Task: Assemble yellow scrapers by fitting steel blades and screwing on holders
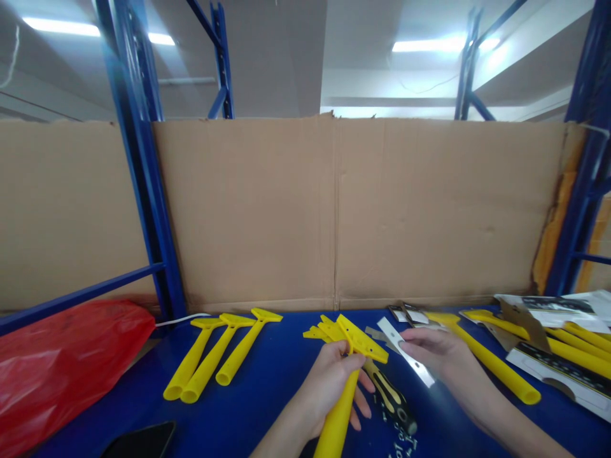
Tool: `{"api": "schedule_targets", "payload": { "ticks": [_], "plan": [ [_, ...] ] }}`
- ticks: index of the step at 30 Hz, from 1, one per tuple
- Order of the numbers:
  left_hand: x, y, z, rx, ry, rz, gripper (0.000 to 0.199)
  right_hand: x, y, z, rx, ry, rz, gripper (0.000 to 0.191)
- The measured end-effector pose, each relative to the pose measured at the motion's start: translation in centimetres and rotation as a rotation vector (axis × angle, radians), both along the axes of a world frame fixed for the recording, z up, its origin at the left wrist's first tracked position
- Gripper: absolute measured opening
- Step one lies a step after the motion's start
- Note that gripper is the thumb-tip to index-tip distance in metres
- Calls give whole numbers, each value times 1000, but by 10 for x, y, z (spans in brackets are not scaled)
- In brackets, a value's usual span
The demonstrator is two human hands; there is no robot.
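My left hand (327, 381) is wrapped round the neck of a yellow plastic scraper handle (337, 413), whose wide head points up and away from me. Between the thumb and fingers of my right hand (442, 359) is a flat metal blade with holes (405, 351), held tilted to the right of that head and apart from it. Just beyond my left hand lie yellow plastic head pieces (315, 333), partly hidden. A black-and-yellow screwdriver (391, 395) rests on the blue table (258, 413) between my hands, with several small screws (400, 445) near its handle end.
At left lie three yellow scraper handles (243, 350), a red plastic bag (86, 362) and a black phone-like object (140, 440). Another yellow handle (501, 366) and printed packaging (563, 375) with yellow handles occupy the right. Cardboard (258, 210) walls off the back between blue posts (143, 159).
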State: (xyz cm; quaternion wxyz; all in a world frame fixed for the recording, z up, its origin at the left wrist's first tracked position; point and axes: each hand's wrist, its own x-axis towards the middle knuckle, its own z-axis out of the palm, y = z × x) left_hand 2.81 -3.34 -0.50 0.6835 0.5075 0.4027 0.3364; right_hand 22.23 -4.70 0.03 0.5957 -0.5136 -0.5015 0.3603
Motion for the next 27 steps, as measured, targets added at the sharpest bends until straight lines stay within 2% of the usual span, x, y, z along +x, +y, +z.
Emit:
{"api": "schedule_targets", "payload": {
  "ticks": [9,12,16,22,27],
  "plan": [
    [9,-14,7,-7,3,-149,39,-2,10,-26,-18,-71,73,37],
    [10,-18,8,-20,4,-195,43,-5,8,-25,-32,-125,117,38],
    [12,-21,3,-27,-5,-236,41,-13,-1,-16,-21,-214,120,34],
    [17,-19,-4,-66,-36,-147,44,-17,-8,-14,-22,-351,241,34],
    [19,-18,-2,-78,-77,-67,44,-21,-13,-15,-32,-336,279,41]
  ]
}}
